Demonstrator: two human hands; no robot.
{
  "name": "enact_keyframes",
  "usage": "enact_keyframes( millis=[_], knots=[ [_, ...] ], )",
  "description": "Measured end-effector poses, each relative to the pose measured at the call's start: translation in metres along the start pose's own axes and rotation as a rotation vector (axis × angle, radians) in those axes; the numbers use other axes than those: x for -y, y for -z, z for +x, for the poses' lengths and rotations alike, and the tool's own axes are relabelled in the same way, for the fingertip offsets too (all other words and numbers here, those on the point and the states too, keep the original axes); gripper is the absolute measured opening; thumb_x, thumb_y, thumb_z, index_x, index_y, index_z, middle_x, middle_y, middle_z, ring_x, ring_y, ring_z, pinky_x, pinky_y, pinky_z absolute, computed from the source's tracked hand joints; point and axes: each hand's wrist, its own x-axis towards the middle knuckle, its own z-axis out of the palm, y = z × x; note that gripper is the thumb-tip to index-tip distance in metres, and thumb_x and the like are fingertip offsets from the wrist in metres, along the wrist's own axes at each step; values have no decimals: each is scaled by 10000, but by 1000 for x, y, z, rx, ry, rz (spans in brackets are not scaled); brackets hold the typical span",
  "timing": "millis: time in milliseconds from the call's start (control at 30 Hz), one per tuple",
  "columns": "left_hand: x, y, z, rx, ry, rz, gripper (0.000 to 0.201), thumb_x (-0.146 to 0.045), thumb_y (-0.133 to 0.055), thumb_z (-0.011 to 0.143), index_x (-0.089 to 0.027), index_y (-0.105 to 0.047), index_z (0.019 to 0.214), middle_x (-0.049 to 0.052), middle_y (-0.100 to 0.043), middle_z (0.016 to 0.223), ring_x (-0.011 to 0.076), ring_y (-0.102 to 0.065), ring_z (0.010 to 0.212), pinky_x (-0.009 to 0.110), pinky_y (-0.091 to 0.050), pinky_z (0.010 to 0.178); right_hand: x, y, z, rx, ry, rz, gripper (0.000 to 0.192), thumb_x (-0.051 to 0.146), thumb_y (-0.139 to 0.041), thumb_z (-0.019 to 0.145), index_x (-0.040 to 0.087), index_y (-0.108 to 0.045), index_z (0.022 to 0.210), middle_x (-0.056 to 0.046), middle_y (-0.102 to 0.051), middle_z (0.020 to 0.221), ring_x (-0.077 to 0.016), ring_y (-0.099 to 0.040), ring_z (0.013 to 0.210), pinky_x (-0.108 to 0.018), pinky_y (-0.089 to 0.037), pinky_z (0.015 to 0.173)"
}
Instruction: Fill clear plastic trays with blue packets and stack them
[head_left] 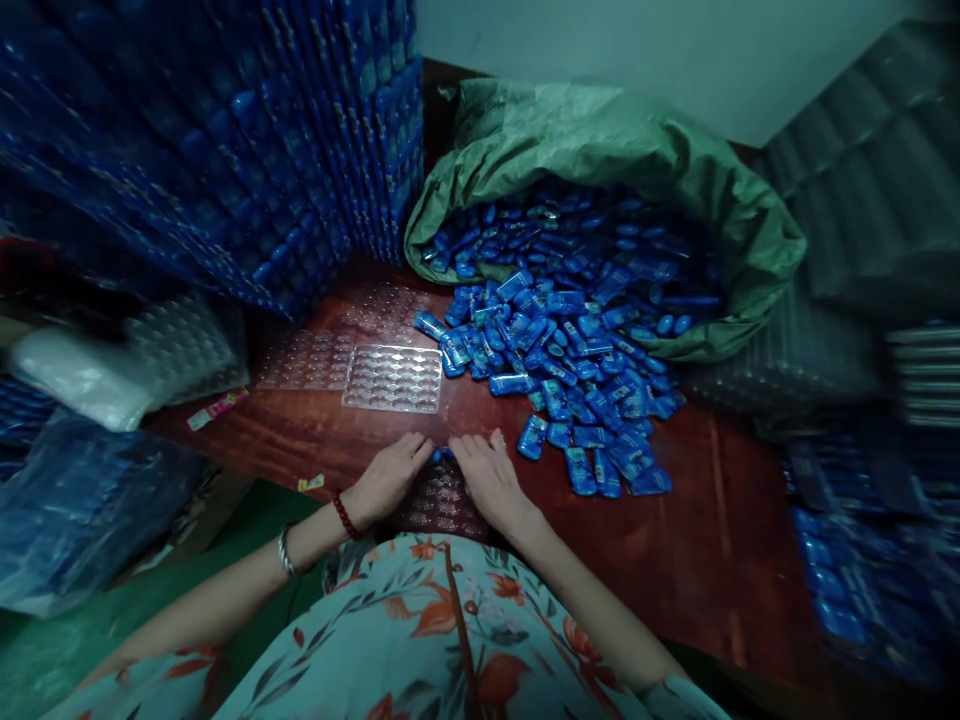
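Note:
At the table's front edge, a clear blister tray [442, 503] with rows of moulded cavities lies close to my body. My left hand [390, 476] is over the tray's far left part, fingers bent together and tips down. Opposite it, my right hand [486, 477] curves in the same way over the far right part. Between the fingertips of both hands show small blue packs [438, 456], mostly hidden by the fingers. Both hands seem to pinch these packs at the tray's far edge. A loose pile of blue packs [555, 340] spreads beyond my right hand.
A green sack [739, 215] full of blue packs opens onto the table [720, 520]. Clear blister trays [394, 380] lie ahead of my left hand. Tall stacks of filled blue trays [300, 150] rise at the back left; more trays [847, 230] stand right. Bagged goods [82, 500] sit left.

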Motion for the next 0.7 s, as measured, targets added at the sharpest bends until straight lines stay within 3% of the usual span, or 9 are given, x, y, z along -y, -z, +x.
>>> enact_keyframes(
  millis=[167,333,433,533,700],
  knots=[
    [-14,7,12,117,82,115,225,-16,-372,830,-153,-490,964,96,-546,971,208,-517,894,341,-473,785,7,0,4,-3,-57,-11,231,61,-385,868,183,-539,989,-71,-612,908,-225,-529,887,-375,-363,835],
    [-1,22,24,188,47,103,239,-9,-405,811,-146,-508,978,95,-592,973,208,-558,889,325,-471,779,8,-4,4,-27,-46,-41,250,76,-384,873,165,-533,1053,-79,-605,915,-231,-521,876,-375,-375,814],
    [12,21,22,108,-22,71,237,-65,-437,836,-159,-522,1037,100,-599,1027,224,-546,954,349,-461,815,6,-5,1,-39,-39,-40,295,59,-402,854,151,-524,1106,-84,-608,915,-232,-531,874,-404,-370,859],
    [18,7,17,-7,-80,-44,289,-133,-469,859,-183,-497,1143,97,-572,1119,223,-515,1029,366,-430,885,2,-3,-4,-37,-33,6,352,57,-443,835,155,-508,1166,-80,-622,935,-225,-548,889,-430,-349,925],
    [17,-18,15,-94,-43,-287,135,-156,-405,898,-165,-540,896,52,-582,866,174,-521,825,295,-438,751,-9,-5,-12,-80,-35,170,360,164,-430,901,172,-461,1260,-83,-629,1018,-201,-565,947,-408,-381,939]
  ],
)
